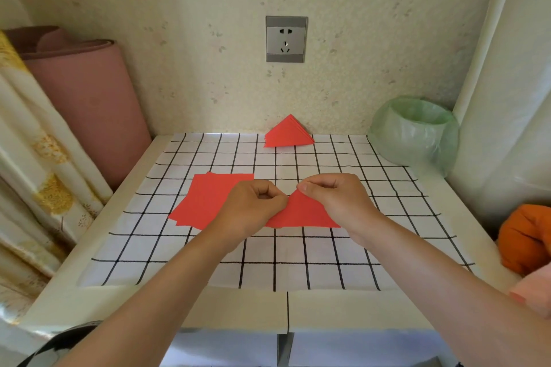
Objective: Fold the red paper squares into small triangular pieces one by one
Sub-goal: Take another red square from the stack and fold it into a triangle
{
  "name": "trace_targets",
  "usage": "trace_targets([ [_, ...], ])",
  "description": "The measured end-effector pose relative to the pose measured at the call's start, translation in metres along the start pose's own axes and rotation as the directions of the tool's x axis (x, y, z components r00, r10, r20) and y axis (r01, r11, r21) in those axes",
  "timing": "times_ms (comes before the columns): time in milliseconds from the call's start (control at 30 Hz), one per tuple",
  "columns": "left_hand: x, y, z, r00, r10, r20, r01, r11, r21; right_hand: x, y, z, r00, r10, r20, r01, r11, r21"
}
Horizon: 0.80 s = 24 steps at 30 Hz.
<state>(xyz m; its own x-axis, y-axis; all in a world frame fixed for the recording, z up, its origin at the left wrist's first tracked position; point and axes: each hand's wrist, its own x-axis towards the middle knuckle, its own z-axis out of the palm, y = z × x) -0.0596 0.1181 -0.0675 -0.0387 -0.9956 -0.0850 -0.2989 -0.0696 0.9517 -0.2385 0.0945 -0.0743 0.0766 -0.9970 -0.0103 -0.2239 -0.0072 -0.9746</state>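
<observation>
A red paper folded into a triangle (301,213) lies on the checked mat (274,265) between my hands. My left hand (253,205) has curled fingers and pinches the triangle's left edge. My right hand (337,197) pinches its top corner between thumb and fingers. A stack of flat red paper squares (205,199) lies just left of my left hand, partly hidden under it. Several finished red triangles (287,134) sit in a pile at the back of the mat, against the wall.
A bin lined with a green plastic bag (414,131) stands at the back right. A pink rolled mat (86,104) leans at the left beside a curtain. An orange cloth (527,238) lies at the right edge. A wall socket (286,39) is above the table.
</observation>
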Motion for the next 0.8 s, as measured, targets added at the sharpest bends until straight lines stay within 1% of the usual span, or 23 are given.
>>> trace_targets([
  [100,-0.002,0.002,-0.005,0.997,-0.035,0.063,0.039,0.997,-0.065,0.002,-0.001,-0.004,0.998,0.020,-0.065,-0.017,0.999,0.049],
  [167,-0.002,0.003,-0.010,0.994,-0.054,0.095,0.059,0.997,-0.047,0.005,-0.001,-0.008,0.994,0.032,-0.106,-0.024,0.997,0.076],
  [233,-0.001,0.002,-0.016,0.990,-0.074,0.116,0.073,0.997,0.009,0.007,-0.002,-0.013,0.989,0.040,-0.139,-0.028,0.996,0.089],
  [300,-0.001,-0.002,-0.023,0.988,-0.093,0.125,0.081,0.992,0.101,0.010,-0.002,-0.019,0.984,0.044,-0.173,-0.029,0.996,0.086],
  [367,0.000,-0.007,-0.029,0.990,-0.102,0.100,0.080,0.976,0.204,0.014,-0.002,-0.025,0.978,0.036,-0.204,-0.018,0.996,0.088],
  [400,0.001,-0.009,-0.030,0.995,-0.077,0.062,0.062,0.974,0.218,0.015,-0.002,-0.026,0.979,0.026,-0.204,-0.009,0.996,0.086],
  [467,0.005,-0.010,-0.029,0.997,0.039,-0.071,-0.022,0.974,0.224,0.015,-0.003,-0.027,0.986,0.006,-0.164,0.006,0.997,0.071],
  [500,0.006,-0.008,-0.028,0.985,0.116,-0.131,-0.081,0.966,0.246,0.015,-0.003,-0.025,0.991,0.000,-0.132,0.009,0.998,0.063],
  [533,0.006,-0.004,-0.025,0.972,0.175,-0.155,-0.131,0.958,0.257,0.015,-0.003,-0.023,0.995,-0.004,-0.097,0.010,0.998,0.057],
  [567,0.008,-0.002,-0.023,0.972,0.194,-0.135,-0.156,0.955,0.250,0.015,-0.003,-0.020,0.998,-0.007,-0.064,0.010,0.999,0.052],
  [633,0.012,-0.001,-0.018,0.988,0.152,-0.025,-0.144,0.969,0.201,0.015,-0.004,-0.014,1.000,-0.013,-0.014,0.013,0.999,0.051],
  [700,0.017,-0.002,-0.014,0.990,0.125,0.061,-0.135,0.969,0.205,0.016,-0.004,-0.009,1.000,-0.028,0.002,0.028,0.998,0.053],
  [733,0.019,-0.002,-0.013,0.990,0.128,0.065,-0.139,0.966,0.217,0.017,-0.003,-0.008,0.999,-0.039,0.005,0.038,0.998,0.053],
  [800,0.026,-0.004,-0.014,0.989,0.146,0.016,-0.146,0.964,0.221,0.021,-0.002,-0.008,0.998,-0.056,0.028,0.056,0.998,0.019],
])
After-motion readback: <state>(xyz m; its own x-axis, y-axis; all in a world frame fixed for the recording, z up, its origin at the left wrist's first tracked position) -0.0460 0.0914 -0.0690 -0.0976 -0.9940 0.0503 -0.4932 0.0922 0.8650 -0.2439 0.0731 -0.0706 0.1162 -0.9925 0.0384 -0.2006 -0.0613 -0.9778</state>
